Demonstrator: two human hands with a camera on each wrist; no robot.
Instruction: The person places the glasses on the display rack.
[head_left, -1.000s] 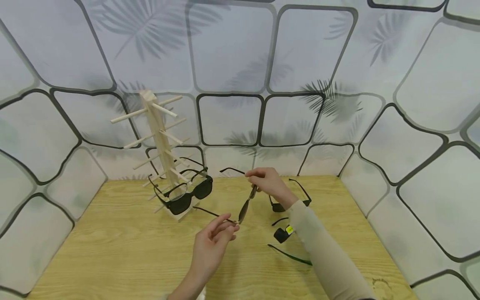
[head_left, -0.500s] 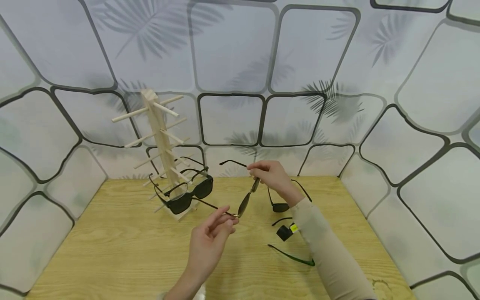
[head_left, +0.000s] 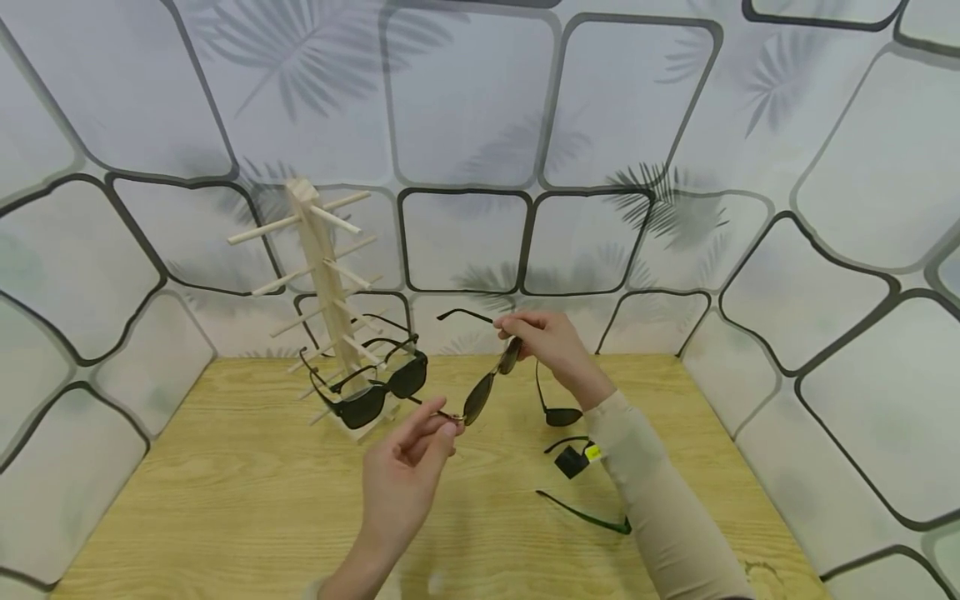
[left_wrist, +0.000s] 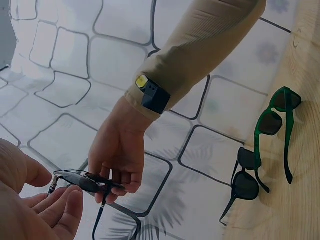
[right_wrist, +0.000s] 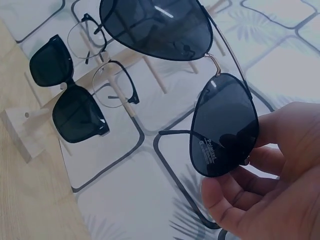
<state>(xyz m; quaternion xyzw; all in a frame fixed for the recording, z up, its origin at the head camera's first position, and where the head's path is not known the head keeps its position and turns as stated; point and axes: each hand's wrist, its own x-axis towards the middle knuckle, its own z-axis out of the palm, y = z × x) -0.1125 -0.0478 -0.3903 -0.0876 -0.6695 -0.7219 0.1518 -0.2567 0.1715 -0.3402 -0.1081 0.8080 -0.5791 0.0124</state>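
Note:
A pair of aviator sunglasses with dark lenses and a thin metal bridge is held in the air between both hands, temples unfolded and pointing toward the rack. My left hand pinches the near hinge end between thumb and fingers. At the far hinge end, my right hand grips the frame; its fingers lie behind the lens edge in the right wrist view. A wooden eyewear rack stands to the left. On its lower pegs hang black sunglasses, with clear-lens glasses behind them.
Black sunglasses and green-framed sunglasses lie on the wooden table at the right, partly hidden by the right sleeve in the head view. A wrist camera is strapped there. Patterned cloth walls enclose the table.
Both hands have shifted slightly up, the left hand also leftward, carrying the aviator sunglasses. Their lenses have turned to show more toward the head camera. The rack is unchanged.

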